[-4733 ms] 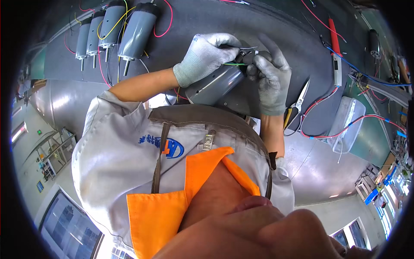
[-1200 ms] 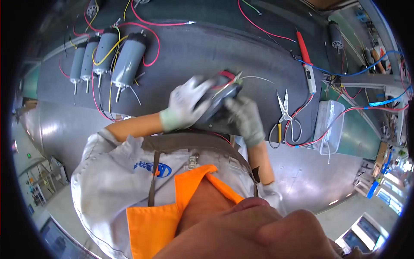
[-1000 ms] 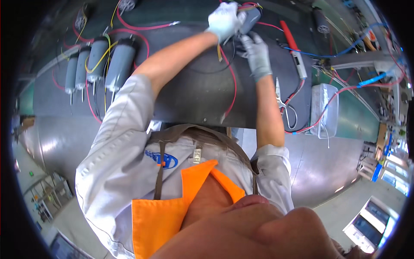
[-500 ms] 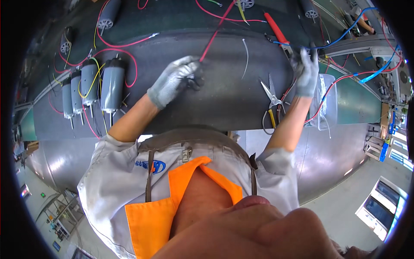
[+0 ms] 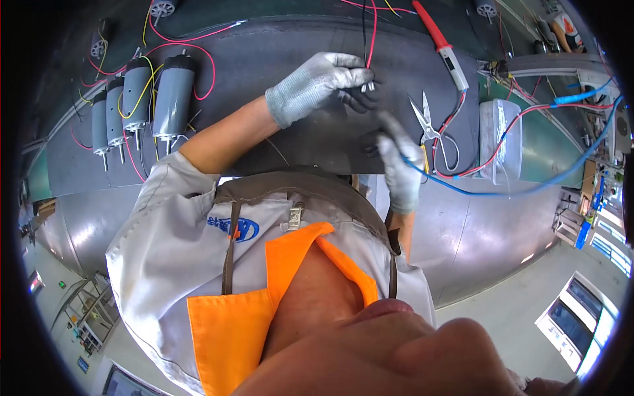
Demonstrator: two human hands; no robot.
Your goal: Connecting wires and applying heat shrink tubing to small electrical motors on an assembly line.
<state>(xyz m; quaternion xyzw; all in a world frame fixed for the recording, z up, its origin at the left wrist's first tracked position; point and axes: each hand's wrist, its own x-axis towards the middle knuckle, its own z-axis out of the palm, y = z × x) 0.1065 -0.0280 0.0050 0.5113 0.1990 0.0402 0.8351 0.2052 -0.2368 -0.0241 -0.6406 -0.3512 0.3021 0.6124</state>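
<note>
left grey-gloved hand (image 5: 317,87) had its grip pinched on thin red and black wires (image 5: 374,39), right grey-gloved hand (image 5: 399,170) was kinda blurry by a curved blue cable (image 5: 482,193), couldn't tell its grip

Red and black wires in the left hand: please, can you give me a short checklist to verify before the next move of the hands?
1. Left hand holds red wire and black wire: ok.
2. Wire ends visible by the fingertips: ok.
3. Right hand has a firm grip on the blue cord: cannot tell; fingers blurred.
4. Scissors closed: not ok; blades stand open.
5. Red-handled tool lies apart from both hands: ok.
</note>
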